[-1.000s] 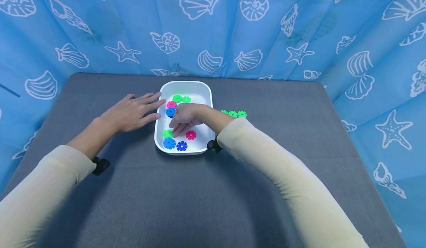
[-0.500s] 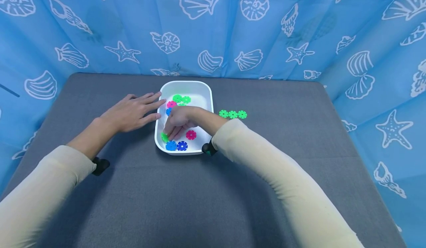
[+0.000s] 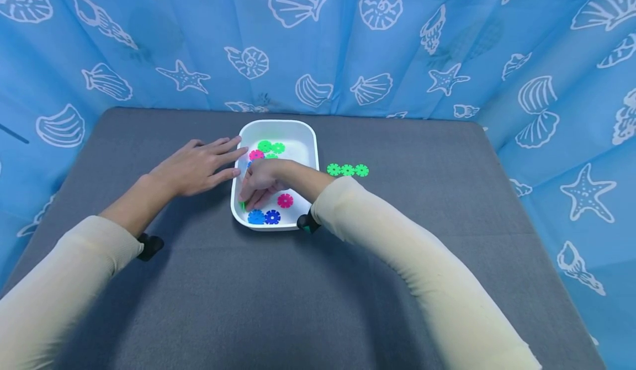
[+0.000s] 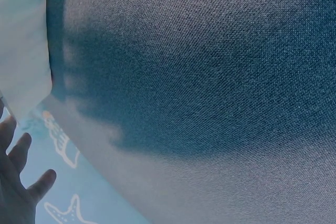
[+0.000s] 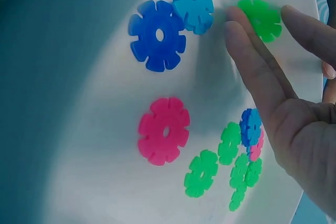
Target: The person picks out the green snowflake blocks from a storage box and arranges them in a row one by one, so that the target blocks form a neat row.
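Observation:
A white tray [image 3: 278, 226] holds several notched plastic discs in green, pink and blue. My right hand [image 3: 260, 181] reaches into its near left part. Thumb and fingers pinch a green notched disc [image 5: 262, 20], which stands tilted near the left wall. Close to those fingers lie a light blue disc [image 5: 192, 2], a dark blue disc [image 5: 159, 35] and a pink disc [image 5: 164, 131]. My left hand [image 3: 196, 167] is spread at the tray's left side, its fingertips on the rim. The right hand hides part of the tray's contents in the head view.
Right of the tray, several green discs [image 3: 348, 170] lie in a row on the grey table [image 3: 278, 298]. More green discs [image 3: 270, 147] sit at the tray's far end. A blue shell-print curtain [image 3: 318, 44] hangs behind the table.
My right hand has moved left and slightly nearer inside the tray. The green disc has gone from lying flat to tilted in its fingers. The light blue disc shifted slightly right. Left hand unmoved.

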The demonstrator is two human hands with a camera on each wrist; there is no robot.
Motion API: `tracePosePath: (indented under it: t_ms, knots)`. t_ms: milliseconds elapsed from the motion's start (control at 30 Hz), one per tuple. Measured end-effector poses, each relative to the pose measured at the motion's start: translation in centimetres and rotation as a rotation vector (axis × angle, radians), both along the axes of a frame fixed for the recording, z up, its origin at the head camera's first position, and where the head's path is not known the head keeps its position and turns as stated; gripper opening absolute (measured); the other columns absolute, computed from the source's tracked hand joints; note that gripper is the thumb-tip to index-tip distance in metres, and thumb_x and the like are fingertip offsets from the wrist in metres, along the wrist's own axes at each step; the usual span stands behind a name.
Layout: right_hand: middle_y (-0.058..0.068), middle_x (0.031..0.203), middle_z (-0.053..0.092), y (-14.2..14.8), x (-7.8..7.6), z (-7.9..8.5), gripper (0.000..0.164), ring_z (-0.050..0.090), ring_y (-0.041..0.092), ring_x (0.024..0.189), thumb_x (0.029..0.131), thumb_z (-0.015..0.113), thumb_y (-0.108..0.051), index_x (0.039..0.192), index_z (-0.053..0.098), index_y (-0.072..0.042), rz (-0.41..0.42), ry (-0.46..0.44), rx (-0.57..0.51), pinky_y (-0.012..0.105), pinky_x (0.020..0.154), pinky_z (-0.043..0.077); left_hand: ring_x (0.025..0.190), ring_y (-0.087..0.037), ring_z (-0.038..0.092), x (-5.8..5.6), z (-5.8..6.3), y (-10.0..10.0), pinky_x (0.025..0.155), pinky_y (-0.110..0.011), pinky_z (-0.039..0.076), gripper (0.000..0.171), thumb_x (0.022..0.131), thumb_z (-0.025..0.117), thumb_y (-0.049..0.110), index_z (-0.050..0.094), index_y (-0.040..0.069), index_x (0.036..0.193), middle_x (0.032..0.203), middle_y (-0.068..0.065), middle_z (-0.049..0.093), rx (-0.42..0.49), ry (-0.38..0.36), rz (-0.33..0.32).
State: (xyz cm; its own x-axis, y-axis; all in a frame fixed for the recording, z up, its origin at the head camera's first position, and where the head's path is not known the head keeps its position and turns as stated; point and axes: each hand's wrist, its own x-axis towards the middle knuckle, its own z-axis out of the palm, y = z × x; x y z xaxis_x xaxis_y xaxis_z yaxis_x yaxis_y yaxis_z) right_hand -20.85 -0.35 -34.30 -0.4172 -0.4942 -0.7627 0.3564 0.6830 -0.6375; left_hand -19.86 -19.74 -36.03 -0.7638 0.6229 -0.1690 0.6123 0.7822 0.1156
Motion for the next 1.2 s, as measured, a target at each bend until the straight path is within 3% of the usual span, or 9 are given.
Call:
tracePosePath:
  t_ms: [367, 700, 900, 1100, 1200]
  knots:
    - [0.021, 0.103, 0.072, 0.4, 0.0, 0.3, 0.025, 0.071, 0.032, 0.103, 0.095, 0.066, -0.001, 0.116, 0.055, 0.004, -0.047, 0.025, -0.002, 0.038, 0.091, 0.055, 0.149, -0.038, 0.021, 0.0, 0.1, 0.1, 0.109, -0.069, 0.024, 0.066, 0.103, 0.044, 0.051, 0.028, 0.018, 0.158, 0.165, -0.011, 0.019, -0.002, 0.000, -0.001]
    - [0.015, 0.101, 0.068, 1.6, -0.4, 0.6, 0.023, 0.072, 0.026, 0.093, 0.094, 0.066, -0.001, 0.115, 0.057, 0.001, -0.015, 0.112, 0.043, 0.031, 0.083, 0.058, 0.149, -0.038, 0.021, 0.0, 0.1, 0.2, 0.109, -0.069, 0.025, 0.066, 0.103, 0.046, 0.050, 0.028, 0.019, 0.158, 0.165, -0.011, 0.019, -0.011, 0.004, -0.003]
    - [0.016, 0.098, 0.073, 3.6, -0.2, 1.8, 0.023, 0.072, 0.029, 0.099, 0.092, 0.068, 0.000, 0.114, 0.061, -0.001, -0.021, 0.120, 0.049, 0.037, 0.090, 0.056, 0.149, -0.038, 0.021, 0.0, 0.1, 0.3, 0.109, -0.069, 0.025, 0.066, 0.103, 0.046, 0.050, 0.027, 0.020, 0.159, 0.165, -0.011, 0.018, -0.024, 0.000, 0.007]
    - [0.015, 0.099, 0.069, 6.6, -0.1, 2.9, 0.023, 0.070, 0.023, 0.089, 0.092, 0.067, 0.001, 0.115, 0.062, 0.000, -0.021, 0.152, 0.048, 0.041, 0.093, 0.055, 0.149, -0.038, 0.020, 0.1, 0.2, 0.3, 0.110, -0.069, 0.023, 0.066, 0.103, 0.046, 0.050, 0.026, 0.021, 0.159, 0.165, -0.011, 0.018, -0.027, -0.008, 0.019]
    - [0.017, 0.102, 0.066, 8.2, -0.3, 3.3, 0.023, 0.070, 0.030, 0.096, 0.093, 0.065, 0.001, 0.116, 0.062, 0.000, -0.038, 0.167, 0.036, 0.044, 0.095, 0.053, 0.149, -0.038, 0.020, 0.2, 0.2, 0.3, 0.110, -0.069, 0.023, 0.066, 0.103, 0.045, 0.049, 0.026, 0.020, 0.159, 0.165, -0.011, 0.017, -0.024, -0.012, 0.018]
